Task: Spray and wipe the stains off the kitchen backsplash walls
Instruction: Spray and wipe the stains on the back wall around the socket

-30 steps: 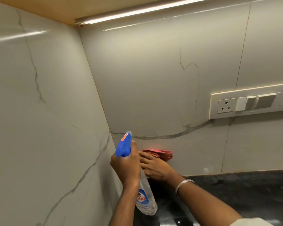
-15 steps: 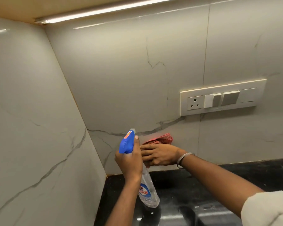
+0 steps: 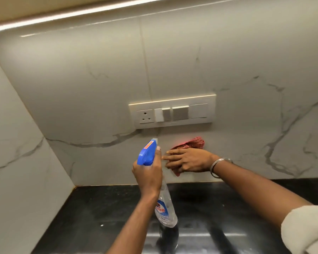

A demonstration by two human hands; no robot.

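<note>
My left hand (image 3: 148, 174) grips the neck of a clear spray bottle (image 3: 165, 209) with a blue trigger head (image 3: 148, 151), its nozzle aimed at the back wall. My right hand (image 3: 190, 160) lies flat on a red cloth (image 3: 192, 143), pressing it against the grey marble-veined backsplash (image 3: 99, 92) just below the switch panel. The cloth shows above and below my fingers. A metal bangle sits on my right wrist.
A cream switch panel with a socket (image 3: 172, 111) is mounted on the back wall above the cloth. A second marble wall (image 3: 20, 171) meets it at the left corner. A black glossy counter (image 3: 106, 213) runs below. A light strip (image 3: 81, 12) glows under the cabinet.
My right hand has slid the cloth to the right along the back wall, away from the corner, to under the switch panel. The view has swung right; the bottle stays in my left hand.
</note>
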